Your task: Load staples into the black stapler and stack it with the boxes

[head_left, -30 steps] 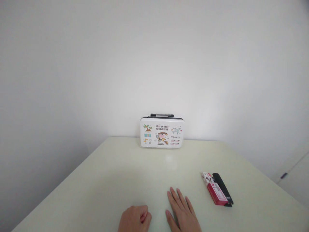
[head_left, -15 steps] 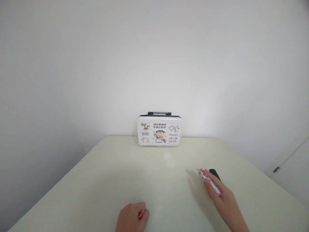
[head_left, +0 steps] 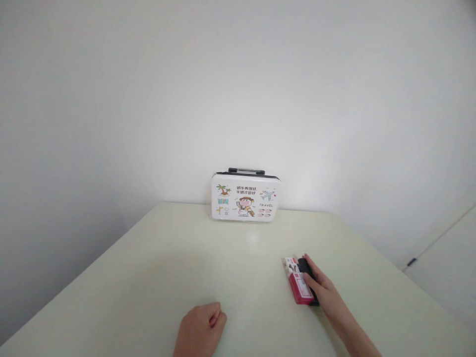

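Note:
My right hand (head_left: 325,292) is at the right of the table, its fingers wrapped round a long black object (head_left: 307,269) that looks like a stapler. The thumb reaches over its near side, and the palm hides part of it. Against the left of the black object lies a small red and white box (head_left: 298,286), with a printed picture on its far white end. My left hand (head_left: 201,327) rests as a fist at the front of the table, with nothing showing in it.
A white case (head_left: 243,198) with cartoon prints and a dark top handle stands upright at the back of the pale table (head_left: 167,258). Behind it rises a plain wall (head_left: 238,89). A small dark fitting (head_left: 411,262) shows at the far right.
My right hand held up the small box; now that box lies flat beside the black object, and my fingers have closed round the black object. My left fist has hardly moved.

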Available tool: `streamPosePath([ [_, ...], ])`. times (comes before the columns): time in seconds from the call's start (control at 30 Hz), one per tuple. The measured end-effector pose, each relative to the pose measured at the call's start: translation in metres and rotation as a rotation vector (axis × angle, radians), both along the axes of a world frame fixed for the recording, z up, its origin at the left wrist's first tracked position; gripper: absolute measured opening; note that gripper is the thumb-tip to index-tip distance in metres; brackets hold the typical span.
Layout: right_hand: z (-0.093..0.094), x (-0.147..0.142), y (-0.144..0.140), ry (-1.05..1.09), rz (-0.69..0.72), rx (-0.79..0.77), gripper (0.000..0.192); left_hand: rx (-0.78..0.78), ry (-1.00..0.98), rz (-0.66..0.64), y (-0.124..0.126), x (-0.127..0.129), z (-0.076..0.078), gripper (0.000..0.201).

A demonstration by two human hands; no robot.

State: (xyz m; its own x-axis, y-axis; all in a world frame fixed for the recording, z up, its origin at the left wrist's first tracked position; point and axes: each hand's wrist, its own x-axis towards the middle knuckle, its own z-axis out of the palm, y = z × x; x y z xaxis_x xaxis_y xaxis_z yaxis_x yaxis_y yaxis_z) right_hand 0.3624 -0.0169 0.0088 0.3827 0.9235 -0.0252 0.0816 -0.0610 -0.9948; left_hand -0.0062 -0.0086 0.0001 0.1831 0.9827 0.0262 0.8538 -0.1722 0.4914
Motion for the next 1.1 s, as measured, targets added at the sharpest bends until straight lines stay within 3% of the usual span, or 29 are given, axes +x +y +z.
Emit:
streamPosePath([
  [0.17, -0.014, -0.116, 0.013, 0.110, 0.064, 0.088, 0.084, 0.013, -0.028, 0.012, -0.001, 0.000, 0.003, 0.031],
  [0.3, -0.019, -0.210, 0.027, 0.117, 0.067, 0.160, 0.079, 0.086, -0.308, 0.160, 0.000, -0.004, 0.006, 0.034],
  [0.37, -0.020, -0.241, 0.031, 0.114, 0.072, 0.166, 0.077, 0.184, -0.456, 0.280, 0.001, -0.004, 0.006, 0.029],
  [0.43, -0.020, -0.257, 0.031, 0.066, 0.075, 0.162, 0.075, 0.288, -0.481, 0.336, 0.002, -0.002, 0.006, 0.039],
  [0.53, -0.020, -0.252, 0.025, -0.059, 0.082, 0.168, 0.073, 0.357, -0.394, 0.323, 0.003, 0.003, 0.005, 0.058],
  [0.67, -0.024, -0.217, 0.009, -0.185, 0.093, 0.180, 0.076, 0.286, -0.219, 0.297, 0.002, 0.004, 0.009, 0.050],
  [0.77, -0.029, -0.196, 0.000, -0.230, 0.080, 0.160, 0.078, 0.260, -0.183, 0.288, 0.005, -0.011, 0.012, 0.048],
  [0.93, -0.036, -0.191, -0.002, -0.170, 0.059, 0.171, 0.081, 0.267, -0.151, 0.342, 0.038, -0.053, 0.009, 0.059],
  [1.1, -0.038, -0.194, -0.001, -0.115, 0.025, 0.186, 0.079, 0.247, -0.135, 0.262, 0.074, -0.070, 0.003, 0.045],
])
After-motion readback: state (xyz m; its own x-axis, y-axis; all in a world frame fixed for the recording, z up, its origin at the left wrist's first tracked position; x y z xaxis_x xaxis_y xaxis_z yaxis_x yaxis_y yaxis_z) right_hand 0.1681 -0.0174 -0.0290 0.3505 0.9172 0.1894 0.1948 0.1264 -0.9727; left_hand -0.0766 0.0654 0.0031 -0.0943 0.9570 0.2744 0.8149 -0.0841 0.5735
